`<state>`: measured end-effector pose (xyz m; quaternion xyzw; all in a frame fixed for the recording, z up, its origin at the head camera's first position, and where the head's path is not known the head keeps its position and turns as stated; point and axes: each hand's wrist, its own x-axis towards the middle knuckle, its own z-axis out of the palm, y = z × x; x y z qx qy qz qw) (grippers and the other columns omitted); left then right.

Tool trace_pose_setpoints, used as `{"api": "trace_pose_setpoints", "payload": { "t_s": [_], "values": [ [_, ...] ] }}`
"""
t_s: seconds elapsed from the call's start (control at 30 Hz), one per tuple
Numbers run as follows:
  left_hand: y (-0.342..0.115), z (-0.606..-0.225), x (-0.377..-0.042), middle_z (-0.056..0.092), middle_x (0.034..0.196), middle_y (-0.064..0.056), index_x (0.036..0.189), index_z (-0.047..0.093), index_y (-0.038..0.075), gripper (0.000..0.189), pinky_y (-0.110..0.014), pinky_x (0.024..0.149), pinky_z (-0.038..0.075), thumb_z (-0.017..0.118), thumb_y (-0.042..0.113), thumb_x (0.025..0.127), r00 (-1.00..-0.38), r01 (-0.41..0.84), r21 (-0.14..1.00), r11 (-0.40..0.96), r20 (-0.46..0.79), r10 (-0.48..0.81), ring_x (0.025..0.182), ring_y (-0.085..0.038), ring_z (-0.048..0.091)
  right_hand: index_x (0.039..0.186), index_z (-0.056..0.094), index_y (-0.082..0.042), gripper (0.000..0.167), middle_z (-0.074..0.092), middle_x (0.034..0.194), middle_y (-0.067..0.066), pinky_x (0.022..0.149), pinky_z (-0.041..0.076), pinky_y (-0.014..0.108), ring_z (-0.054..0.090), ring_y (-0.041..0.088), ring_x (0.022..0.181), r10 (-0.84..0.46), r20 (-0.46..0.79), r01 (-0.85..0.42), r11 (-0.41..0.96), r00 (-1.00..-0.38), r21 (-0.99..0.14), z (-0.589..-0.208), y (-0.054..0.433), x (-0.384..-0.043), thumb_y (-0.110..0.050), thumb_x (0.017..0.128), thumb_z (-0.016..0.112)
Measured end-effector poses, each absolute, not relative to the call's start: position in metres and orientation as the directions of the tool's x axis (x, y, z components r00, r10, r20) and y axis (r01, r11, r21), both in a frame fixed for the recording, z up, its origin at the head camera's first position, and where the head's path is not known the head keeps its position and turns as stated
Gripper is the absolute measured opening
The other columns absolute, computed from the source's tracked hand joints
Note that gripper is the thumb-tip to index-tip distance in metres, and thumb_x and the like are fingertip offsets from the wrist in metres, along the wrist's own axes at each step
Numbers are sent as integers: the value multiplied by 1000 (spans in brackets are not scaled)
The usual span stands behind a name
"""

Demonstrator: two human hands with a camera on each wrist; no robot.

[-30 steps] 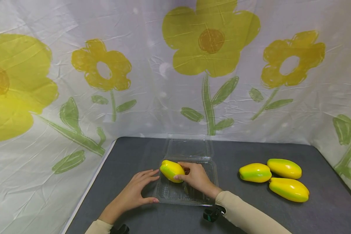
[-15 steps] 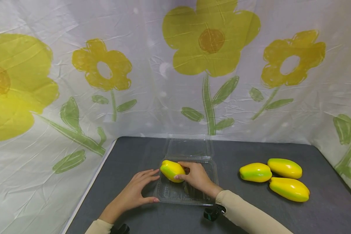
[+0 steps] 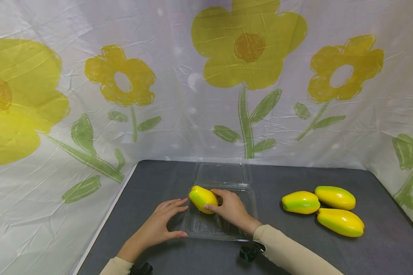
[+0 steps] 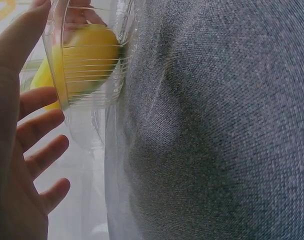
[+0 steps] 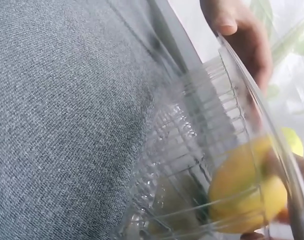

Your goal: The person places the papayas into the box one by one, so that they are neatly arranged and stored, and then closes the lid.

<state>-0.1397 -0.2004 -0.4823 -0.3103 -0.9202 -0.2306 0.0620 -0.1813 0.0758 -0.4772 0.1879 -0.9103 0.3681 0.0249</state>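
A glossy yellow papaya [image 3: 202, 198] with a green streak is gripped by my right hand [image 3: 232, 208], thumb on its near side and fingers behind it. It is over the left part of a clear plastic clamshell container [image 3: 206, 231], whose lid [image 3: 221, 173] lies folded back. My left hand [image 3: 156, 223] is at the container's left side, fingers spread and the thumb by the near corner. In the left wrist view, the papaya [image 4: 92, 55] shows through the ribbed wall. The right wrist view shows the papaya [image 5: 242, 185] through the near wall; the right hand is mostly cut off there.
Three more papayas lie grouped on the dark table at the right: a left one [image 3: 300, 202], a far one [image 3: 335, 198] and a near one [image 3: 340, 222]. A white flower-print sheet [image 3: 179, 114] hangs behind and beside the table [image 3: 278, 244].
The papaya in my right hand has shifted up very slightly. My left hand and the container have stayed in place.
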Motion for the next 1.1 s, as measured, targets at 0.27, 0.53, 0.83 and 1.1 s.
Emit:
{"api": "trace_pose_setpoints", "payload": {
  "t_s": [0.27,0.53,0.83,1.1],
  "values": [
    [-200,-482,-139,46,155,0,140,57,20,84,-63,112,34,64,74,76,-806,590,399,702,245,539,141,-34,43,130,65,-15,60,70,113,4,76,57,34,68,18,92,-290,206,-353,695,-935,-626,-479,75,-178,-50,82,76],
    [-200,-482,-138,46,155,1,141,56,20,86,-63,112,34,63,75,75,-812,582,406,705,235,535,141,-35,43,131,64,-16,64,70,113,4,75,56,34,68,18,93,-292,207,-356,709,-934,-608,-478,75,-176,-52,80,77],
    [-200,-481,-138,46,155,2,140,57,20,84,-62,112,35,63,74,76,-803,594,392,702,251,540,141,-32,44,132,62,-15,69,68,119,6,77,57,36,68,20,95,-292,198,-350,704,-936,-617,-478,77,-176,-55,78,78],
    [-200,-481,-139,46,155,2,140,56,20,84,-63,112,34,64,73,76,-803,595,396,699,251,540,141,-33,44,133,62,-14,71,68,121,8,75,57,36,69,21,95,-294,202,-354,707,-934,-613,-475,79,-176,-55,77,78]
  ]
}}
